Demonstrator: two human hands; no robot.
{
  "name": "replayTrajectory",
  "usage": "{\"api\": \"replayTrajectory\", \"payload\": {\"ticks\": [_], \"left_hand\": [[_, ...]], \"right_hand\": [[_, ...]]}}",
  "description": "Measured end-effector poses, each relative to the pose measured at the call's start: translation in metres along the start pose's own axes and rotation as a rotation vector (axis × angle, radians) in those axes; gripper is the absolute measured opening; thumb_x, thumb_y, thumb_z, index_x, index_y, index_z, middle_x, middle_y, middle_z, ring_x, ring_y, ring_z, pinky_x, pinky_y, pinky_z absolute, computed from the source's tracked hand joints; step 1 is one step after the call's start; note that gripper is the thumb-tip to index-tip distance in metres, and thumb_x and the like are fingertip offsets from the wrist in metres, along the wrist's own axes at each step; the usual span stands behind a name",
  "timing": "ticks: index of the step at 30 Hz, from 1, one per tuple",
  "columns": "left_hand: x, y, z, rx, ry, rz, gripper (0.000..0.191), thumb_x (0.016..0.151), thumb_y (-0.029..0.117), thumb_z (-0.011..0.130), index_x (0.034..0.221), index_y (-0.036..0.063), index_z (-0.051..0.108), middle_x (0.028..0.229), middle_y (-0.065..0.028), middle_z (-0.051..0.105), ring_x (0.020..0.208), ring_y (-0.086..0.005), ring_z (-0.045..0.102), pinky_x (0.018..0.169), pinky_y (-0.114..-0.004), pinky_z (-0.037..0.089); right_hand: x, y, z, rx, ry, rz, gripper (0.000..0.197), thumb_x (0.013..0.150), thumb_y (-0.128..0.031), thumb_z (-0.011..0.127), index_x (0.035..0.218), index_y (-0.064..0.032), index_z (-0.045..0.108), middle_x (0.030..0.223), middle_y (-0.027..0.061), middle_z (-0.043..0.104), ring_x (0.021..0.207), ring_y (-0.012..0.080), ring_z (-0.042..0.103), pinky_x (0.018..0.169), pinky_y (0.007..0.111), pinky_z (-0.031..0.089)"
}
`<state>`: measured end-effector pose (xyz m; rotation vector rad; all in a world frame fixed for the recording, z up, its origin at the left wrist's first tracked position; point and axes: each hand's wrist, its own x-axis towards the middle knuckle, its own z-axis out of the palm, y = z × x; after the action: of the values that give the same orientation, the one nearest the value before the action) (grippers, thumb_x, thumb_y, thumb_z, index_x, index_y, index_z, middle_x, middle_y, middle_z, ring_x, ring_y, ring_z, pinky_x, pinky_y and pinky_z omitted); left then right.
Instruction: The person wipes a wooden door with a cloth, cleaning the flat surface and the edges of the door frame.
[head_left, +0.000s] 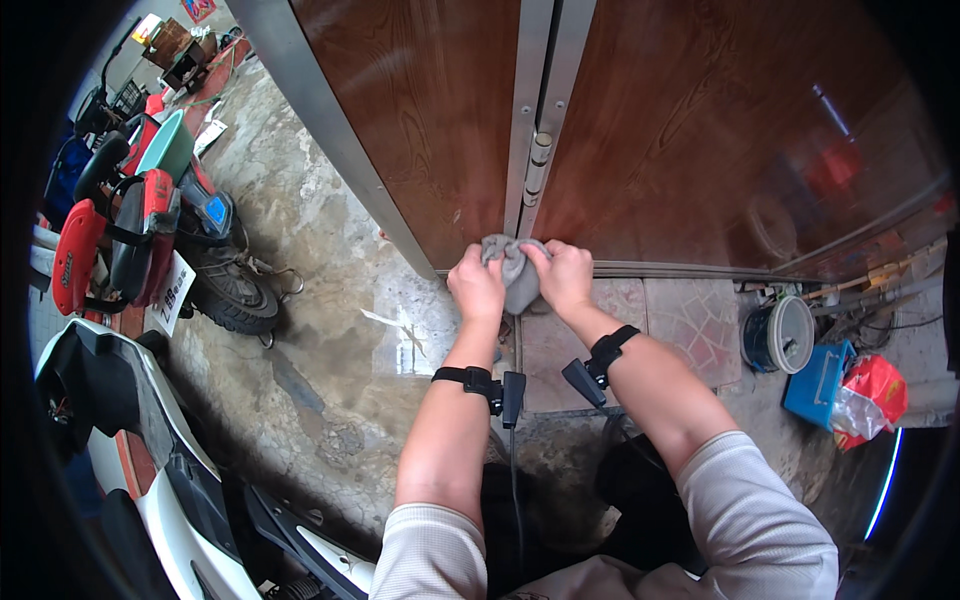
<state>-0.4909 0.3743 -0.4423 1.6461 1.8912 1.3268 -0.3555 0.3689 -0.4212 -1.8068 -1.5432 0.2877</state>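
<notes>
Both hands grip one bunched grey cloth (519, 279) at the lower end of a metal door edge. My left hand (478, 285) pinches its left side, while my right hand (564, 274) has hold of the right side. The cloth lies against the bottom of the metal strips (517, 176) where two wood-grain door panels meet, and part of it hangs below my fingers. Above it, a cylindrical metal hinge (538, 161) joins the strips. The left panel (420, 135) and the right panel (675, 127) rise on either side.
A motorbike with a red seat back (75, 255) stands left, and a white scooter (172, 517) is lower left. On the right are a round bucket (789, 335), a blue bin (817, 386) and a red-and-white plastic bag (874, 401). Stone tiles (686, 326) lie below the right panel.
</notes>
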Motion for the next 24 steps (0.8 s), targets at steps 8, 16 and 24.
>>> {"api": "replayTrajectory", "payload": {"ticks": [8,16,24], "left_hand": [[0.004,-0.011,0.007,-0.060,-0.007,-0.036,0.027,0.085,0.018,0.078,0.079,-0.0033,0.061,0.076,-0.0295,0.064,0.080,-0.0504,0.063,0.070,-0.051,0.052],[-0.021,-0.024,0.026,0.207,-0.224,-0.272,0.024,0.085,0.019,0.078,0.093,-0.0031,0.072,0.086,-0.0309,0.068,0.087,-0.0503,0.067,0.079,-0.055,0.054],[-0.018,-0.028,0.032,0.311,-0.324,-0.424,0.027,0.086,0.022,0.078,0.092,-0.0037,0.073,0.094,-0.0302,0.071,0.093,-0.0471,0.069,0.084,-0.052,0.056]], "right_hand": [[0.005,-0.005,0.001,0.190,-0.009,-0.016,0.047,0.089,-0.046,0.075,0.077,-0.0002,0.074,0.071,0.0247,0.065,0.068,0.0446,0.066,0.062,0.050,0.053],[-0.022,0.024,0.035,-0.026,-0.164,0.244,0.050,0.090,-0.049,0.072,0.081,-0.0001,0.075,0.079,0.0267,0.068,0.078,0.0477,0.067,0.071,0.053,0.054],[-0.015,0.028,0.052,-0.086,-0.295,0.345,0.050,0.088,-0.048,0.075,0.080,0.0011,0.073,0.087,0.0280,0.070,0.089,0.0483,0.067,0.078,0.054,0.054]]}}
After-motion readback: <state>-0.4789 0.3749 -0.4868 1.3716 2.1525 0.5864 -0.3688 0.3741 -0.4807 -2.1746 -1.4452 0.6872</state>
